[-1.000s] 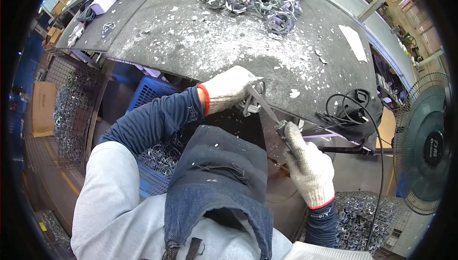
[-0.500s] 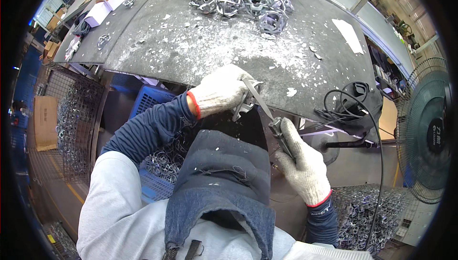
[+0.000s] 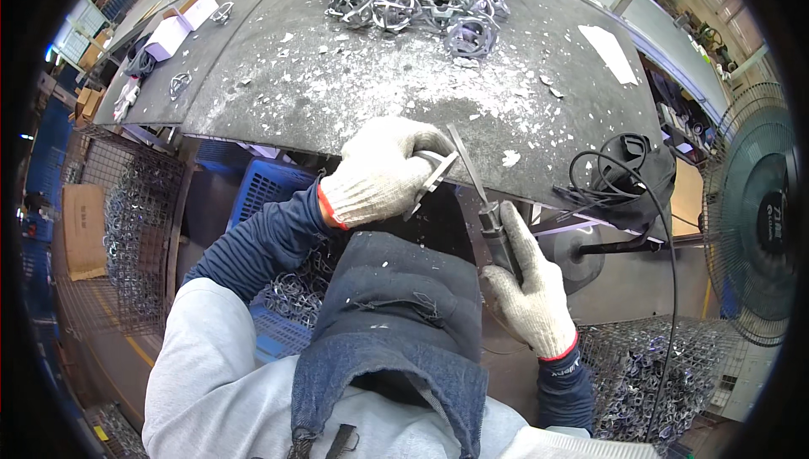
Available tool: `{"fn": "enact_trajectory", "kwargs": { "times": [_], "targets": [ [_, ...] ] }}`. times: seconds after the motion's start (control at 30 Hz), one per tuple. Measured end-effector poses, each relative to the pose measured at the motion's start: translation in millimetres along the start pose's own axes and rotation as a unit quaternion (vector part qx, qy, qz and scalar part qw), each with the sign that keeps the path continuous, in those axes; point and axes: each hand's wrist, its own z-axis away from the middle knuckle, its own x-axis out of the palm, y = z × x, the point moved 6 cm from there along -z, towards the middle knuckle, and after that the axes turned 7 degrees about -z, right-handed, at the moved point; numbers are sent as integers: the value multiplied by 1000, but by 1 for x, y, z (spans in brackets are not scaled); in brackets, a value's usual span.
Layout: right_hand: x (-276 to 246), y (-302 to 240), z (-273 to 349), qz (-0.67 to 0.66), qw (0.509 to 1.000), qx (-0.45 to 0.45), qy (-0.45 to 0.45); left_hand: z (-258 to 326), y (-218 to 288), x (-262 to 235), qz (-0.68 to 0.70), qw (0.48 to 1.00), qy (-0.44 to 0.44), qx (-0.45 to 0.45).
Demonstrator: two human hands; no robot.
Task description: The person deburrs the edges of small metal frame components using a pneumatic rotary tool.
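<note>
My left hand [image 3: 379, 174] is clenched around a small metal ring part [image 3: 431, 179] at the workbench [image 3: 337, 88] edge. My right hand [image 3: 527, 286] grips a file [image 3: 476, 185], its long axis slanting up-left onto the part, just right of the left glove

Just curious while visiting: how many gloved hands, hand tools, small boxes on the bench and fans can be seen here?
Gloved hands: 2, left hand and right hand
Hand tool: 1
Small boxes: 2
Fan: 1
Total: 6
</note>
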Motion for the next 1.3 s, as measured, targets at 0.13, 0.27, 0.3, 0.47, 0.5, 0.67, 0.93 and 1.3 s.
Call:
{"fn": "enact_trajectory", "kwargs": {
  "times": [0.13, 0.27, 0.3, 0.47, 0.5, 0.67, 0.93, 1.3],
  "targets": [
    [2, 9, -2, -36, 998, 46, 2, 4, 1, 6, -49, 988, 83, 118],
    [18, 27, 2, -127, 985, 113, -4, 6, -10, -5, -21, 953, 189, 238],
    [23, 26, 7, -193, 970, 147, 0, 0, -19, -6, -19, 952, 191, 237],
    [29, 37, 10, -289, 937, 193, 39, -12, -29, -16, -117, 908, 265, 302],
    [31, 42, 11, -290, 936, 193, 38, -20, -31, -19, -157, 898, 275, 306],
    [41, 57, 20, -299, 929, 214, 52, -65, -63, -2, -473, 803, 205, 299],
    [57, 79, 35, -316, 913, 253, 50, -68, -65, -30, -377, 921, 48, 85],
    [78, 103, 33, -286, 919, 271, -10, -21, -113, -43, -221, 896, 375, 87]
  ]
}}
